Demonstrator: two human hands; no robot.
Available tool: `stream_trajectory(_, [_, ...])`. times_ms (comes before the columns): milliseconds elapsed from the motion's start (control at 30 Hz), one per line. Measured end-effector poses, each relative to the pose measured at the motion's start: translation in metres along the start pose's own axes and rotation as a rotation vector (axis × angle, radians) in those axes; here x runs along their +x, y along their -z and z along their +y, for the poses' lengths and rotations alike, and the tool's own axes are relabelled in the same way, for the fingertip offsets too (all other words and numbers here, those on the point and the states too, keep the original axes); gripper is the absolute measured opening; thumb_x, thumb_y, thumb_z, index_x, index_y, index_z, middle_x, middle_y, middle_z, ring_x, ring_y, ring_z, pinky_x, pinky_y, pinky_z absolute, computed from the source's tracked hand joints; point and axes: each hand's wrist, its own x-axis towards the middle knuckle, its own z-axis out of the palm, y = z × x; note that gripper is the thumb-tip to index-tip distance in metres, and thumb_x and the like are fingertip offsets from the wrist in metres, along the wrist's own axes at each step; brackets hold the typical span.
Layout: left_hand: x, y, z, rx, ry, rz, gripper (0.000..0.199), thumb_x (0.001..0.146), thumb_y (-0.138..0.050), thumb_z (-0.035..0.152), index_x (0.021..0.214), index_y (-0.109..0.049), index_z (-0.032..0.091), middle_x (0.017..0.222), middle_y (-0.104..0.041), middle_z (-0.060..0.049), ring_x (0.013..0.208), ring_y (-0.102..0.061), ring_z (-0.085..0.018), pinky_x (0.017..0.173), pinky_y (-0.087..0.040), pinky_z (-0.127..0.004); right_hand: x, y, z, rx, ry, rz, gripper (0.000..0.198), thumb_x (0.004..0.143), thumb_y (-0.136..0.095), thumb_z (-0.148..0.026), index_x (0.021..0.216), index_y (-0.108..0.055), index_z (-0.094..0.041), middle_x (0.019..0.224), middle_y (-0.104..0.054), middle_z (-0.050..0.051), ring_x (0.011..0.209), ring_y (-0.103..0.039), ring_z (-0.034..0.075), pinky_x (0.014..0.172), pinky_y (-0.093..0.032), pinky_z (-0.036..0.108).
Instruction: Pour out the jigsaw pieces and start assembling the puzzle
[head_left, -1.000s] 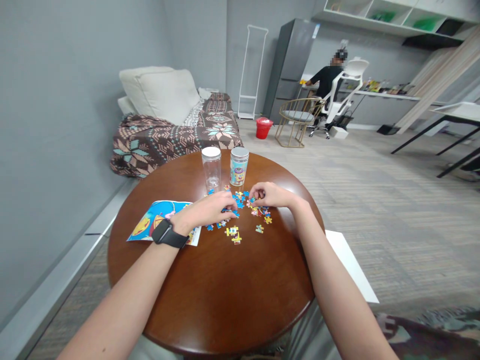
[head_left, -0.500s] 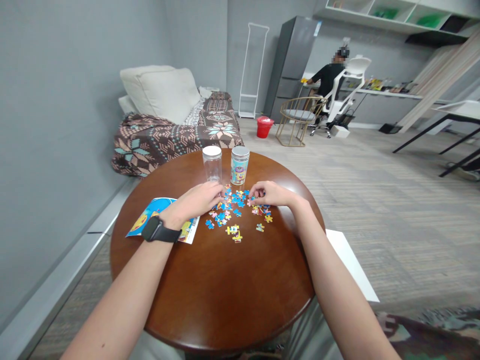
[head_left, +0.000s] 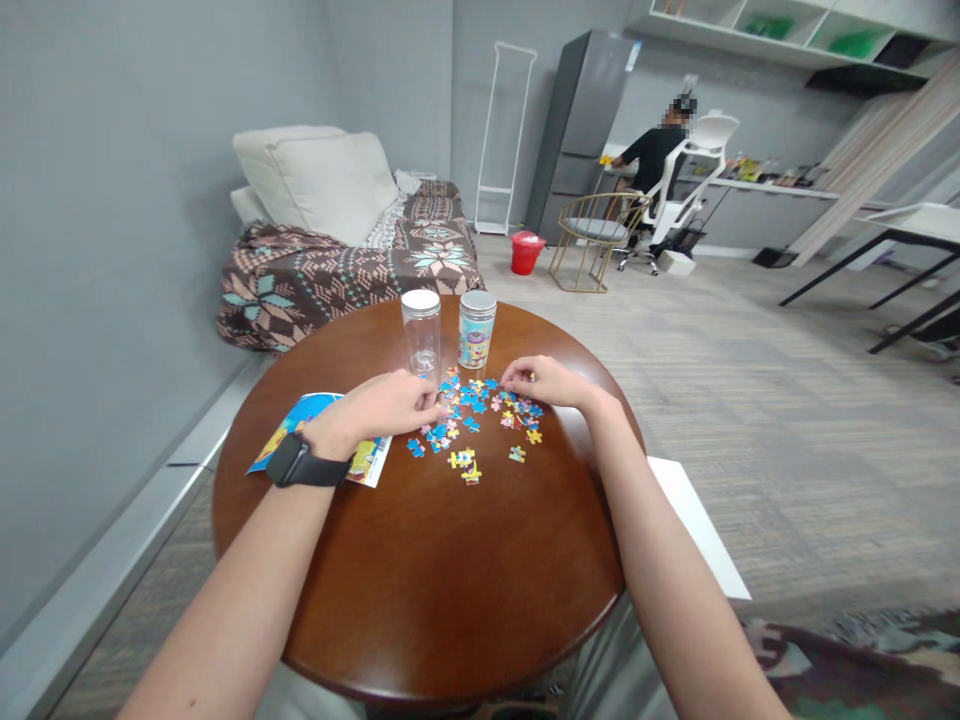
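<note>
Loose jigsaw puzzle pieces [head_left: 471, 398], mostly blue with some pink and yellow, lie spread across the round wooden table [head_left: 442, 580]. At the left side of the pile, my left hand [head_left: 397, 408] has its thumb and fingers drawn together; what is between them is too small to make out. My right hand [head_left: 546, 381] reaches over the pile's right side, fingers curled and tips down among pieces, partly covering them. Nearer me, a few yellow pieces [head_left: 466, 460] sit together, apart from the pile. A blue and yellow picture sheet [head_left: 367, 465] lies partly under my left wrist.
Behind the pieces stand a clear jar with a white lid [head_left: 422, 335] and a picture-printed jar with a silvery lid [head_left: 476, 335]. A covered sofa [head_left: 352, 265] is beyond the table. Farther off are a red bin [head_left: 526, 254], a gold-framed chair [head_left: 598, 235] and a person [head_left: 660, 155].
My left hand has drawn its fingers in and shifted slightly at the pile's left side. My right hand's fingers have moved slightly away from me over the pieces.
</note>
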Motion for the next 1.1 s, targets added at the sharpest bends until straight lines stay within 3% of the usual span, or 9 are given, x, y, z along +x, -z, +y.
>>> stream_trajectory(167, [-0.001,-0.002,-0.005,-0.174,-0.047,-0.114,0.033,0.073,-0.067,0.053,0.075,-0.063,0.021,0.064,-0.056,0.003,0.055,-0.049,-0.012,0.051,-0.030,-0.023,0.001,0.000,0.005,0.005,-0.021,0.014,0.019,0.085,-0.057,-0.024,0.093,-0.071,-0.014,0.085,-0.071,0.004,0.074,-0.061,0.013,0.069,-0.044,0.022])
stream_trajectory(333, [0.001,-0.005,0.000,-0.236,-0.089,-0.182,0.023,0.077,-0.062,0.042,0.071,-0.060,0.020,0.063,-0.054,0.003,0.056,-0.048,-0.011,0.051,-0.032,-0.023,0.001,-0.001,0.004,0.008,-0.033,0.008,0.017,0.085,-0.057,-0.022,0.093,-0.071,-0.015,0.086,-0.072,0.004,0.075,-0.062,0.013,0.069,-0.045,0.022])
stream_trajectory(567, [0.001,-0.003,0.008,-0.256,-0.094,-0.118,0.021,0.081,-0.056,0.037,0.070,-0.052,0.020,0.062,-0.057,0.002,0.056,-0.050,-0.012,0.054,-0.034,-0.023,0.000,0.000,0.005,0.020,-0.040,0.019,0.017,0.085,-0.058,-0.024,0.092,-0.072,-0.016,0.086,-0.073,0.003,0.074,-0.063,0.013,0.069,-0.045,0.022])
stream_trajectory(767, [0.004,0.000,-0.001,-0.229,-0.103,0.067,0.018,0.086,-0.053,0.036,0.079,-0.053,0.020,0.074,-0.062,0.000,0.067,-0.056,-0.015,0.063,-0.038,-0.024,0.000,0.001,0.004,0.009,-0.043,0.027,0.016,0.082,-0.060,-0.021,0.091,-0.072,-0.015,0.080,-0.071,0.002,0.071,-0.061,0.012,0.066,-0.044,0.021])
stream_trajectory(1100, [0.006,-0.003,-0.008,-0.171,-0.136,0.051,0.024,0.089,-0.042,0.024,0.084,-0.065,0.020,0.082,-0.070,-0.003,0.075,-0.061,-0.015,0.069,-0.041,-0.025,0.003,-0.003,0.006,0.008,-0.017,0.019,0.017,0.078,-0.064,-0.023,0.090,-0.072,-0.015,0.072,-0.064,0.000,0.064,-0.054,0.010,0.062,-0.040,0.021])
